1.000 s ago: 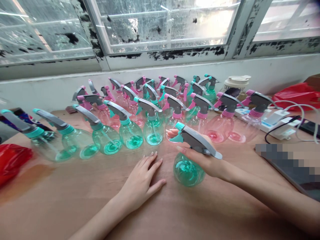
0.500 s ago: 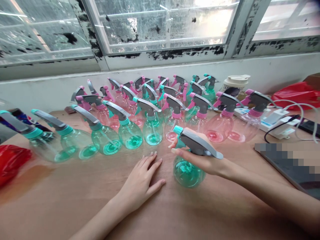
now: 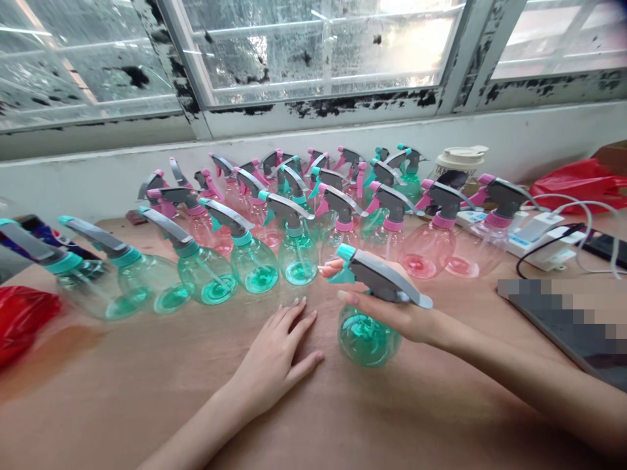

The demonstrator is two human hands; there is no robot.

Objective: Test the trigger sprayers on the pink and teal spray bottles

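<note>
A green spray bottle [image 3: 369,336] with a grey and teal trigger head stands on the table in front of me. My right hand [image 3: 392,313] is around its neck from the right, below the head. Its thumb lies along the near side, and the fingertips reach out past the teal trigger on the far side. The palm is partly hidden by the head. My left hand [image 3: 274,346] rests flat on the tabletop, palm down and holding nothing, to the left of that bottle. Beyond both hands runs a row of green spray bottles [image 3: 262,271] and pink spray bottles [image 3: 426,251].
More spray bottles crowd behind the front row, below the window. On the right are a lidded cup [image 3: 460,160], a white power strip [image 3: 543,245] with cables, a red plastic bag [image 3: 578,186] and a dark flat device [image 3: 548,326]. Another red bag [image 3: 24,323] lies at left.
The fingers of my right hand have straightened away from the trigger and reach further left. The bottle's head has shifted slightly left. My left hand stays where it was.
</note>
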